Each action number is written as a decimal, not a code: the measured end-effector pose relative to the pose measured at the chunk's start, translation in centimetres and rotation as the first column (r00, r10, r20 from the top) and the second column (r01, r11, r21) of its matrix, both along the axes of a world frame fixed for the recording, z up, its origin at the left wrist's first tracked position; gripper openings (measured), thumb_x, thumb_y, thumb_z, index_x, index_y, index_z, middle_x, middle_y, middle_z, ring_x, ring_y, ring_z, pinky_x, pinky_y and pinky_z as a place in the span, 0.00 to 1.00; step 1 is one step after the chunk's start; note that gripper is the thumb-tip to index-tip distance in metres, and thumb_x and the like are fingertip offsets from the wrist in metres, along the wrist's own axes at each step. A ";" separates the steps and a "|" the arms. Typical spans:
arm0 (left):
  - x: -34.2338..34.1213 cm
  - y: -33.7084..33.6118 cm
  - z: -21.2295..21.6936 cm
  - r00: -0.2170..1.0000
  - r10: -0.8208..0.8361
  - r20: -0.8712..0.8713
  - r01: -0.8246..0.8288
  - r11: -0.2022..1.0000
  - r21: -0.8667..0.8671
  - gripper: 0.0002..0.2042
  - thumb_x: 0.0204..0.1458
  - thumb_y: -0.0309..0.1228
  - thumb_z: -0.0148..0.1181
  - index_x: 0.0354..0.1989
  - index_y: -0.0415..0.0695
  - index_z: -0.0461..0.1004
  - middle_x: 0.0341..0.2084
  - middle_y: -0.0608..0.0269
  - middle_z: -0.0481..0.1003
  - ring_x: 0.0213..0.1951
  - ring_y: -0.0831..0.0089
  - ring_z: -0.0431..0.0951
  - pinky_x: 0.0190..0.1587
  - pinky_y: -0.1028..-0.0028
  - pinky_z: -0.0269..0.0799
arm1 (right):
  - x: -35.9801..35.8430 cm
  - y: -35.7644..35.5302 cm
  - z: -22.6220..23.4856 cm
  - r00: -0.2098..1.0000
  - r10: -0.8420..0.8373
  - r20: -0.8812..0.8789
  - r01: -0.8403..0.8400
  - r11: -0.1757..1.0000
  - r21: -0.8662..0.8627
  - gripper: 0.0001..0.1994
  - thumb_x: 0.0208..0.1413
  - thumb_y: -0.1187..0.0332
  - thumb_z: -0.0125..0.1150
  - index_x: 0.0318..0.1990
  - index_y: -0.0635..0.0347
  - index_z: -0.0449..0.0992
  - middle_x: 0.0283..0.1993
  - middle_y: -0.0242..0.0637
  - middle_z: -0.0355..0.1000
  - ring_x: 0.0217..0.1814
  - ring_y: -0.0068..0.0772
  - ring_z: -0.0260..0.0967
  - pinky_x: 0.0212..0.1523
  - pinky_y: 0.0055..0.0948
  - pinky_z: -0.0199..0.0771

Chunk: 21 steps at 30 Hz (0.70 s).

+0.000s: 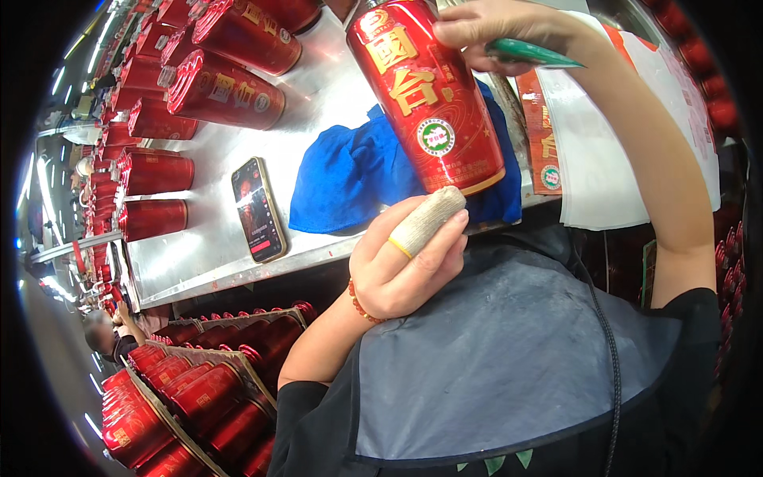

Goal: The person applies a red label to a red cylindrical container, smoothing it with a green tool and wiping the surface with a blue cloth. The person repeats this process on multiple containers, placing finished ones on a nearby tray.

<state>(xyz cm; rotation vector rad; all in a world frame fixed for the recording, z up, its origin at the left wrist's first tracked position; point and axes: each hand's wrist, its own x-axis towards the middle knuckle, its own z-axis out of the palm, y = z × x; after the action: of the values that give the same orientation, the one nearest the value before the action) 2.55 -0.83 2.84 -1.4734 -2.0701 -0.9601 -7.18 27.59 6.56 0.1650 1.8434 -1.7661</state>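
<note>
A red bottle point(433, 103) with large gold characters and a round green-and-white emblem is tilted over a crumpled blue cloth point(342, 175). At its base is my left hand point(405, 258), fingers curled against the bottom edge; a knitted finger sleeve point(427, 221) covers one finger. My right hand point(509, 32) grips the bottle near its shoulder, thumb on the front. A green pointed tool point(536, 53) sticks out from under that hand; its other end is hidden. The top of the bottle is cut off by the picture's upper edge.
Several red bottles point(226, 89) stand on the metal table point(214, 266) to the left. A phone point(258, 211) lies near its front edge. White sheets point(604, 151) and a red printed strip point(542, 131) lie at right. Crates of red bottles point(211, 389) sit lower left, near another person point(107, 334).
</note>
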 end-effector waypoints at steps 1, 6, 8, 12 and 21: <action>0.0 0.1 0.0 1.000 0.003 0.005 -0.003 1.000 0.003 0.18 0.43 0.21 0.73 0.47 0.40 0.83 0.43 0.52 0.82 0.44 0.58 0.83 0.44 0.66 0.83 | 0.4 -0.5 0.3 1.000 -0.009 -0.009 0.009 1.000 0.006 0.43 0.46 0.49 0.82 0.64 0.63 0.68 0.60 0.40 0.74 0.61 0.33 0.73 0.58 0.32 0.75; 0.1 0.1 0.3 1.000 0.017 0.001 -0.017 0.999 -0.034 0.18 0.44 0.21 0.73 0.46 0.40 0.84 0.44 0.53 0.83 0.45 0.58 0.83 0.44 0.67 0.83 | 1.0 -2.3 3.7 0.935 0.196 -0.296 -0.115 0.956 0.271 0.41 0.44 0.43 0.79 0.60 0.59 0.72 0.52 0.41 0.78 0.55 0.36 0.76 0.56 0.35 0.77; 0.3 -0.1 0.4 1.000 0.030 -0.007 -0.031 0.998 -0.049 0.17 0.44 0.21 0.72 0.46 0.40 0.84 0.44 0.53 0.83 0.45 0.58 0.83 0.44 0.67 0.83 | 1.0 -2.5 4.2 0.922 0.270 -0.277 -0.131 0.892 0.432 0.43 0.45 0.35 0.75 0.60 0.60 0.74 0.50 0.42 0.79 0.53 0.39 0.77 0.56 0.38 0.77; 0.2 0.3 0.6 1.000 0.007 0.011 -0.007 0.999 -0.034 0.17 0.44 0.21 0.72 0.46 0.41 0.84 0.44 0.53 0.83 0.45 0.59 0.83 0.43 0.67 0.83 | -1.9 1.4 -2.7 0.996 0.081 -0.028 -0.082 0.996 -0.025 0.33 0.50 0.40 0.74 0.55 0.54 0.78 0.40 0.29 0.79 0.35 0.21 0.72 0.38 0.24 0.71; 0.2 0.1 0.7 1.000 0.021 0.005 -0.020 0.998 -0.052 0.16 0.44 0.21 0.72 0.45 0.40 0.84 0.44 0.53 0.83 0.44 0.58 0.83 0.43 0.68 0.83 | 1.2 -2.5 5.8 0.932 0.248 -0.266 -0.137 0.916 0.377 0.40 0.48 0.36 0.73 0.59 0.60 0.76 0.54 0.42 0.77 0.55 0.35 0.75 0.57 0.32 0.73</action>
<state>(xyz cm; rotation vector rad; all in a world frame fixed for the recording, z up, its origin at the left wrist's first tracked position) 2.76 -0.73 3.51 -1.4738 -2.1247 -0.9106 -6.01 25.11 12.41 -0.1672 2.3068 -1.3687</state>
